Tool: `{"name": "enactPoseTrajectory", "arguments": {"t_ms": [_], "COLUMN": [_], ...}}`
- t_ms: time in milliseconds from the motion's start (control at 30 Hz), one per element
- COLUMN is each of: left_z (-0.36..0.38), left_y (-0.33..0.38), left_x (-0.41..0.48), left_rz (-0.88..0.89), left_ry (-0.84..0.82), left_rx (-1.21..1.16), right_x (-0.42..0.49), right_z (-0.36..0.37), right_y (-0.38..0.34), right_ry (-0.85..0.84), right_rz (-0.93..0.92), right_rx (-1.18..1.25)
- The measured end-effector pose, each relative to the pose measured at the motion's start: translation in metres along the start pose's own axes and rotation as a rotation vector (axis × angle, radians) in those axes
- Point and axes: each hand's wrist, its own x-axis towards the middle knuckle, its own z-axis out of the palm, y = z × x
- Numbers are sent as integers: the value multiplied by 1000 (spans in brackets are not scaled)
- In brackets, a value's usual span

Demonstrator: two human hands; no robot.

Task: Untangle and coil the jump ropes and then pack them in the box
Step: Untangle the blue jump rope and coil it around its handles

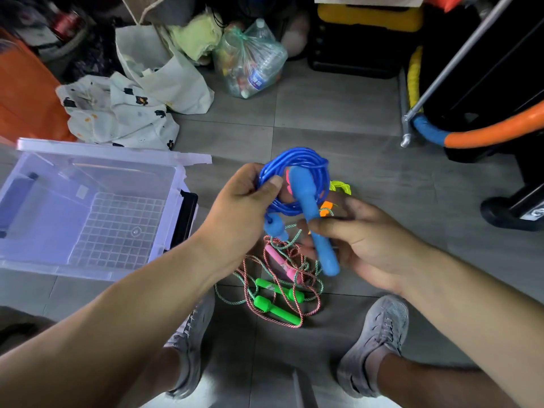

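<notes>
Blue rope (297, 156): wound into loops and held in the air just off the latch side of the box (97, 270); not in it.
Left hand (244, 198): fingers and thumb curl round the bunched loops and pinch them together.
Right hand (362, 245): thumb and fingers pinch one blue handle (309, 198), which lies across the coil.
Second blue handle (273, 228): hangs free under the coil, on the box side.
Other ropes (282, 290): red-white and green-white cords with pink and green handles, tangled on the floor (323, 113) beyond the box's latch side, beneath the hands.
Risk, coil: nothing ties the loops, so a slack left pinch would likely let the smooth cord spring open.
Risk, snag: the dangling handle could catch the floor tangle or the box rim on the way over.
</notes>
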Motion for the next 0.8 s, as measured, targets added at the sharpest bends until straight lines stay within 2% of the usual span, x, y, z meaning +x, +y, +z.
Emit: {"name": "enactPoseTrajectory", "arguments": {"t_ms": [67,200,333,433,533,700,800], "left_z": [-4,-9,-14,-17,-24,-25,-21], "left_y": [0,0,-4,-2,7,15,18], "left_x": [4,12,18,21,26,23,12], "left_rz": [-80,-221,-327,-323,-302,-308,-347], "left_ry": [44,85,112,171,192,102,-62], "left_rx": [-162,-331,-401,-425,-459,-495,-515], "right_x": [2,-1,-9,-14,-14,0,9], "right_z": [-2,-5,-11,-18,-31,-49,-57], "right_y": [-4,-13,-23,-32,-39,-38,-26], "right_ry": [66,71,-36,-129,-167,-81,67], "right_rz": [-42,-93,10,69,45,-156,-205], "right_rx": [-182,-471,-506,-469,-559,-968,-1277]}}
